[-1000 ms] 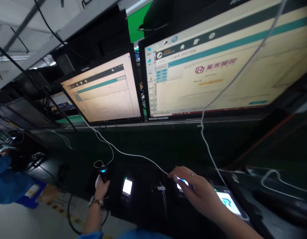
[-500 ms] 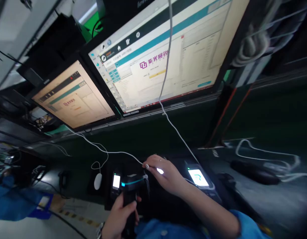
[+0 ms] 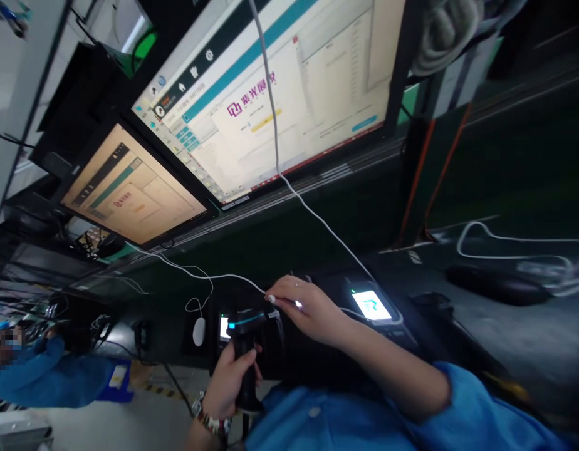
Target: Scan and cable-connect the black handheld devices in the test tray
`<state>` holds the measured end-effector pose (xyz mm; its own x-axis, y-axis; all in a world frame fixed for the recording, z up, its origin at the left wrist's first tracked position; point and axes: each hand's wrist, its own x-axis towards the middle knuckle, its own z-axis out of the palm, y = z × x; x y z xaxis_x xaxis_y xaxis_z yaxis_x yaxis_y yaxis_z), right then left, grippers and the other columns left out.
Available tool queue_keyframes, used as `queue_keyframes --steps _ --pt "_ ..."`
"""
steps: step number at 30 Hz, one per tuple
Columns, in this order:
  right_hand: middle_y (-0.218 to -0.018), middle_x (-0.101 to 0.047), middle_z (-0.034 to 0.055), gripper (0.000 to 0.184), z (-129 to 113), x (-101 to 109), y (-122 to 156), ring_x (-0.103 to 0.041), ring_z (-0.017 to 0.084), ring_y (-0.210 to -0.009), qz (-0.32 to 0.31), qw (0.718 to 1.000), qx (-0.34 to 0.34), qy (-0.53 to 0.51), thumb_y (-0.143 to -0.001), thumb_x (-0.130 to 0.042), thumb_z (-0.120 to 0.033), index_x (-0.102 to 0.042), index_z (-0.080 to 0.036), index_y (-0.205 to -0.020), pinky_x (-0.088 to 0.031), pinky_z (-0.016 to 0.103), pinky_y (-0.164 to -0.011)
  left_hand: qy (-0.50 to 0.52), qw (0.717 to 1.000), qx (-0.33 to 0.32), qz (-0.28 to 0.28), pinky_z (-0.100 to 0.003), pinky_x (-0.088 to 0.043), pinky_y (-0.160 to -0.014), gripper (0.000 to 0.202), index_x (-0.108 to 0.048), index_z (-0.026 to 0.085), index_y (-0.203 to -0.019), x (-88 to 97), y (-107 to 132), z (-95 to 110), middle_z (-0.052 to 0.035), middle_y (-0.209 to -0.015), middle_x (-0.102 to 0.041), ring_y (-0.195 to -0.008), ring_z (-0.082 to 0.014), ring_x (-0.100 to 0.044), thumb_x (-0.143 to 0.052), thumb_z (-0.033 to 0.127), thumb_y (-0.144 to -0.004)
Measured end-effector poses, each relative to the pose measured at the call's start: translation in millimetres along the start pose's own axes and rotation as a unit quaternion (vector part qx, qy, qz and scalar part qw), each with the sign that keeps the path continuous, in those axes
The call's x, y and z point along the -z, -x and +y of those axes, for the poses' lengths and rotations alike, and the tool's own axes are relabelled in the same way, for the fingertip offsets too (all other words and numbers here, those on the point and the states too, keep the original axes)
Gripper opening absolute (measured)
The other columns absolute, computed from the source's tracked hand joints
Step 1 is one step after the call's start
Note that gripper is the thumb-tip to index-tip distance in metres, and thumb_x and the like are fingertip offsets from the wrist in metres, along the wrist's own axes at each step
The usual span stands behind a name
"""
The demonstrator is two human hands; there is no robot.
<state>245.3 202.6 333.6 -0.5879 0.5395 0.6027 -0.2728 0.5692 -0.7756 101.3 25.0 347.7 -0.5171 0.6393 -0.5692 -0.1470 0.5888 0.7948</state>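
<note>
My left hand (image 3: 228, 379) is wrapped round the handle of a black pistol-grip barcode scanner (image 3: 248, 322), which has a glowing blue strip on its head. Between the fingertips of my right hand (image 3: 312, 310) is the white plug end of a cable (image 3: 233, 276), just beyond the scanner. A small lit patch shows under the right hand, but what it belongs to is mostly hidden. To the right lies a dark handheld terminal (image 3: 371, 305) with a bright screen and a white cable running to it. Another lit terminal (image 3: 224, 327) is partly hidden behind the scanner.
A large monitor (image 3: 299, 134) and a smaller monitor (image 3: 139, 188) stand along the back. A white mouse (image 3: 199, 332) lies on the left. A black elongated object (image 3: 499, 285) and looped white cable (image 3: 510, 239) are at right. Another person's blue sleeve (image 3: 68, 379) appears far left.
The camera view has shifted, moving the monitors left and bringing more of the co-worker into view. Both hands keep their holds on the scanner and cable plug.
</note>
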Motion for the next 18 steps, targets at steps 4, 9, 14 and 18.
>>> queue_keyframes --steps 4,9,14,18 --pt "-0.09 -0.071 0.0071 0.02 0.0 0.4 0.9 -0.063 0.018 -0.09 -0.004 1.0 -0.014 -0.01 -0.092 -0.05 -0.022 -0.069 -0.021 -0.098 -0.054 0.034 -0.078 -0.015 1.0 -0.008 0.004 -0.023 -0.042 -0.053 0.058 -0.061 0.013 -0.095 -0.1 -2.9 3.0 0.0025 -0.051 -0.06 -0.05 -0.01 -0.052 -0.075 0.055 -0.059" --pt "-0.092 -0.071 0.0086 0.021 -2.6 -0.5 1.2 -0.062 0.019 -0.092 -0.018 1.0 -0.024 -0.01 -0.091 -0.049 -0.021 -0.069 -0.019 -0.099 -0.054 0.035 -0.079 -0.026 1.0 -0.011 -0.002 -0.023 -0.042 -0.053 0.059 -0.06 0.013 -0.094 -3.2 -1.7 5.5 0.0029 -0.052 -0.059 -0.05 -0.0096 -0.052 -0.076 0.056 -0.057" --pt "-0.091 -0.07 0.0073 0.021 -3.0 -0.8 0.8 -0.062 0.018 -0.092 -0.012 1.0 -0.016 -0.01 -0.092 -0.049 -0.02 -0.069 -0.02 -0.099 -0.053 0.034 -0.08 -0.033 0.999 -0.007 -0.015 -0.023 -0.042 -0.054 0.06 -0.059 0.013 -0.093 -6.8 -2.3 6.7 0.0032 -0.051 -0.059 -0.05 -0.0097 -0.052 -0.076 0.057 -0.056" --pt "-0.089 -0.07 0.0066 0.02 -1.9 -1.7 -0.9 -0.062 0.018 -0.089 -0.003 1.0 -0.024 -0.009 -0.092 -0.048 -0.023 -0.068 -0.021 -0.097 -0.053 0.034 -0.078 -0.021 1.0 -0.002 -0.008 -0.023 -0.041 -0.051 0.063 -0.059 0.013 -0.093 -7.1 -4.4 5.3 0.0034 -0.05 -0.058 -0.049 -0.0097 -0.051 -0.077 0.058 -0.054"
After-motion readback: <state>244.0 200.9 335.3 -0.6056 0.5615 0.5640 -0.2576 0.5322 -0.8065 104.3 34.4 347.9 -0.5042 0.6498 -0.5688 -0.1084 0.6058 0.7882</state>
